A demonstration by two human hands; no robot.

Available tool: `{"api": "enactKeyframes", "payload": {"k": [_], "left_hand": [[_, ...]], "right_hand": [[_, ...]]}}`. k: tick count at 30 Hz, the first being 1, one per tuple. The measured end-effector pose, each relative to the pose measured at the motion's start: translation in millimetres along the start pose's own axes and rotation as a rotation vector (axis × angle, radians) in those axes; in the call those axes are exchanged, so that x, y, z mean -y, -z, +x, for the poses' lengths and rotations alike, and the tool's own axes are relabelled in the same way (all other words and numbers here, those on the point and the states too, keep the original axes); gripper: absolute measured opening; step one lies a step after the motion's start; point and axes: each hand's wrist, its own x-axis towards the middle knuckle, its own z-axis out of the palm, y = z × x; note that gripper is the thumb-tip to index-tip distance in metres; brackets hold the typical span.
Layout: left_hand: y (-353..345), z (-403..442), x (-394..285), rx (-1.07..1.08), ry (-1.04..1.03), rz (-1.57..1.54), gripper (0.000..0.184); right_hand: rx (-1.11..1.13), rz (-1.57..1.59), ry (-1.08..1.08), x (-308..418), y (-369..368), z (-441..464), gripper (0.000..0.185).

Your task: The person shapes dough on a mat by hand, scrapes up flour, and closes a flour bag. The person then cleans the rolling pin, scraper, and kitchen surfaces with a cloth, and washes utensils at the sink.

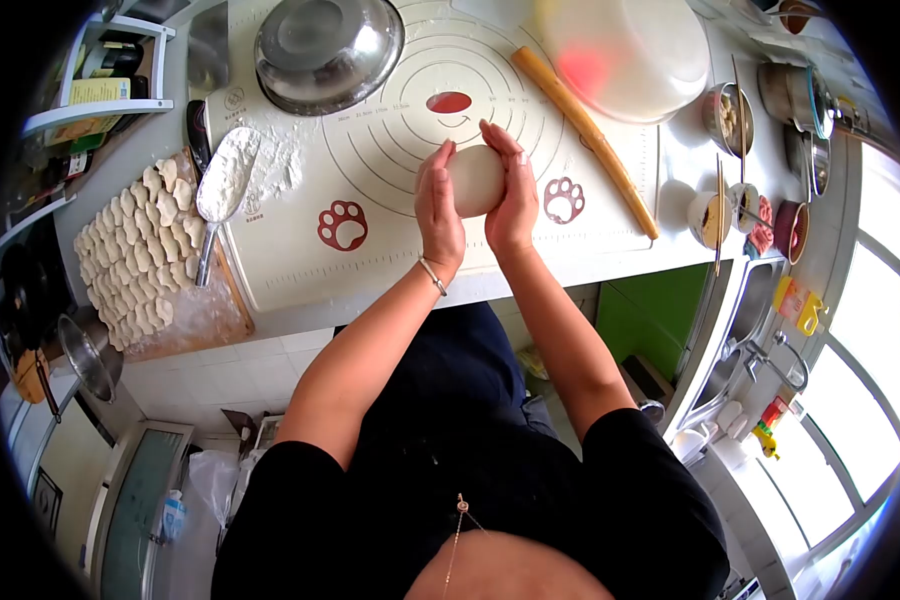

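Observation:
A smooth, pale ball of dough (pixel 477 180) rests on the printed pastry mat (pixel 390 240). My left hand (pixel 440 205) cups its left side and my right hand (pixel 513 195) cups its right, palms facing each other and fingers pointing away from me. Both hands touch the dough. To the right of them a wooden rolling pin (pixel 590 140) lies slanted across the mat. Further left, a metal scoop (pixel 228 180) full of flour lies beside loose flour (pixel 275 160).
Several rows of shaped dumplings (pixel 135 255) cover a floured wooden board (pixel 210 315) at the left. An upturned metal bowl (pixel 330 50) and a large whitish translucent bowl (pixel 630 50) stand at the back. Bowls with chopsticks (pixel 720 215) and a sink (pixel 745 320) are on the right.

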Motion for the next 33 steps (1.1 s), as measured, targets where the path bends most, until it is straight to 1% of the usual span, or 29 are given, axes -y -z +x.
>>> {"api": "enactKeyframes", "payload": {"k": [1, 2, 3, 5, 6, 7, 8, 9, 10, 11, 13, 14, 15, 17, 18, 19, 21, 22, 23, 25, 26, 27, 29, 30, 31, 32, 33], "left_hand": [[1, 3, -5, -0.003, -0.001, 0.009, 0.052], [2, 4, -10, -0.028, 0.067, -0.089, 0.051], [4, 7, -17, -0.055, 0.131, -0.187, 0.050], [13, 14, -33, -0.073, 0.134, -0.135, 0.049], [21, 19, -35, -0.086, 0.166, -0.201, 0.048], [27, 21, -36, -0.098, 0.201, -0.267, 0.047], [25, 24, -28, -0.136, 0.117, -0.224, 0.047], [20, 23, -18, -0.129, 0.119, -0.203, 0.046], [24, 21, -19, -0.079, 0.123, -0.142, 0.049], [31, 22, -21, -0.035, 0.118, -0.077, 0.052], [45, 30, -28, 0.118, 0.178, -0.276, 0.058], [50, 33, -32, 0.186, 0.214, -0.283, 0.063], [54, 36, -31, 0.199, 0.234, -0.362, 0.059], [58, 41, -34, 0.097, 0.121, -0.207, 0.048], [58, 43, -40, -0.090, 0.227, -0.254, 0.038], [63, 49, -38, -0.097, 0.217, -0.253, 0.038], [77, 65, -28, -0.446, 0.323, -0.357, 0.032], [83, 76, -32, -0.531, 0.390, -0.479, 0.025], [85, 85, -36, -0.532, 0.385, -0.480, 0.025], [88, 105, -46, -0.688, 0.773, -0.727, 0.019], [87, 119, -35, -0.769, 0.791, -0.740, 0.018], [84, 124, -37, -0.774, 0.786, -0.742, 0.018], [77, 140, -50, -0.877, 0.806, -0.556, 0.022], [82, 145, -31, -0.805, 0.805, -0.345, 0.027], [86, 155, 5, -0.790, 0.795, 0.053, 0.036], [81, 157, -7, -0.802, 0.833, 0.102, 0.041], [77, 155, -21, -0.811, 0.877, 0.153, 0.046]], "right_hand": [[0.066, 0.032, 0.006, 7, -7, -1, 0.045], [0.133, -0.010, -0.003, 12, -11, 0, 0.046], [0.136, 0.001, -0.006, 11, -12, 0, 0.046], [0.271, 0.049, -0.079, 10, -13, 5, 0.050], [0.341, 0.136, -0.143, 19, -13, 6, 0.052], [0.378, 0.080, -0.023, 20, -12, 10, 0.050], [0.347, -0.149, 0.036, 9, -14, 7, 0.049], [0.314, -0.379, 0.095, -5, -16, 2, 0.048], [0.237, -0.305, -0.056, -11, -19, -6, 0.045], [0.274, -0.364, -0.084, -21, -14, -7, 0.054], [0.389, -0.306, -0.219, -21, -6, -16, 0.074], [0.457, -0.533, -0.184, -22, -2, -14, 0.094], [0.446, -0.584, -0.147, -19, -5, -12, 0.096], [0.361, -0.471, -0.284, -15, -11, -3, 0.093], [0.285, -0.293, -0.330, -14, -16, 0, 0.088], [0.205, -0.091, -0.440, -10, -19, 1, 0.077], [0.245, 0.087, -0.538, -1, -16, 17, 0.069], [0.292, 0.123, -0.541, 0, -15, 25, 0.066], [0.265, 0.089, -0.521, 1, -14, 29, 0.068], [0.312, 0.041, -0.456, 4, -12, 37, 0.066], [0.316, 0.039, -0.455, 7, -11, 35, 0.066], [0.290, -0.002, -0.457, 9, -12, 31, 0.066], [0.293, -0.035, -0.445, 13, -14, 28, 0.065], [0.280, -0.025, -0.460, 12, -11, 22, 0.065], [0.268, -0.012, -0.473, 10, -9, 17, 0.064], [0.234, -0.032, -0.490, 9, -8, 11, 0.065], [0.254, -0.027, -0.493, 8, -6, 6, 0.065]]}}
